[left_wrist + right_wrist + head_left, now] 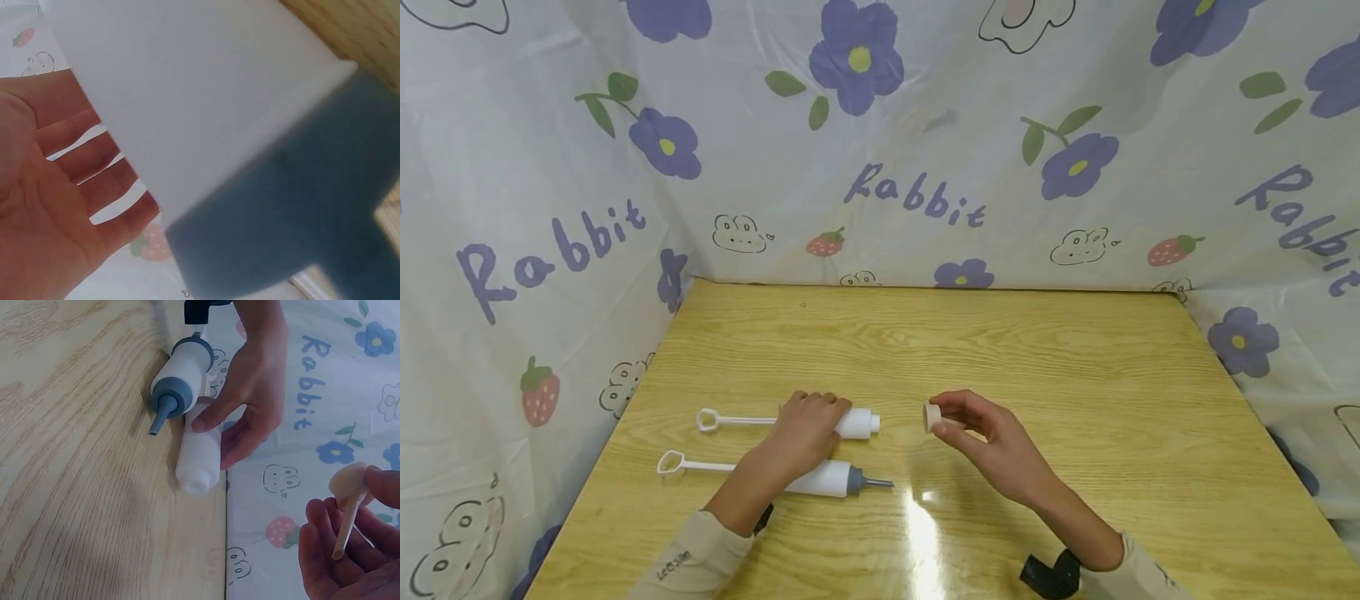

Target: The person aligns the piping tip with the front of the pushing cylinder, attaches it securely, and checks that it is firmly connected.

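Observation:
My left hand (pixel 805 429) grips a white plunger syringe (pixel 856 423) lying on the table, thumb on top of the barrel in the right wrist view. Its bare, narrow white neck points right; the looped plunger handle (pixel 707 419) sticks out to the left. Off to the right, my right hand (pixel 996 442) pinches a beige nozzle cap (pixel 349 481) between thumb and fingers, its thin spout angled down in the right wrist view. Nearer me lies a second white syringe (pixel 827 479) with a grey nozzle (pixel 856 481), its barrel partly behind my left wrist.
The wood-grain table (pixel 1075 358) has a white cloth (pixel 917 125) with flowers and lettering hanging along its back and sides. A black wrist mount (pixel 1051 575) shows at my right wrist. The second syringe's plunger handle (pixel 671 462) reaches toward the left edge.

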Tool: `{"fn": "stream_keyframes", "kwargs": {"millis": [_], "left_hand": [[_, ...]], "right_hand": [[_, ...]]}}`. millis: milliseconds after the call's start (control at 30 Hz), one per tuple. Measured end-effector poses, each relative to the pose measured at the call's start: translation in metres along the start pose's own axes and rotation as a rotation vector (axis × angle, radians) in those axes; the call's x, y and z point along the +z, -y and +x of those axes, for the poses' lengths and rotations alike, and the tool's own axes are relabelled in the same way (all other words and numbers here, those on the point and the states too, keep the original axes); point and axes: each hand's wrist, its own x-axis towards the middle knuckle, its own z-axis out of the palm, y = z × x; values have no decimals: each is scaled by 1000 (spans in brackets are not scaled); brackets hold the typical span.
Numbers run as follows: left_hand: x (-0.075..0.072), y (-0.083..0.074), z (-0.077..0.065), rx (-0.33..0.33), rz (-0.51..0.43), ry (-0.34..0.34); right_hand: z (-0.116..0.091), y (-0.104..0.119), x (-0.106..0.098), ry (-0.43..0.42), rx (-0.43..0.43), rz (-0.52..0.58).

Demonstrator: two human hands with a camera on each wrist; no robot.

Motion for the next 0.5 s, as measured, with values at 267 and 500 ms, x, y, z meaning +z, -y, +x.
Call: {"fn": "stream_keyframes", "kwargs": {"millis": [267, 500], "left_hand": [[-5, -1, -2, 34, 28, -85], [-32, -11, -8, 56, 48, -194]], "right_hand": [[1, 1, -1, -7, 3, -17], [4, 8, -11, -48, -14, -55]]}}
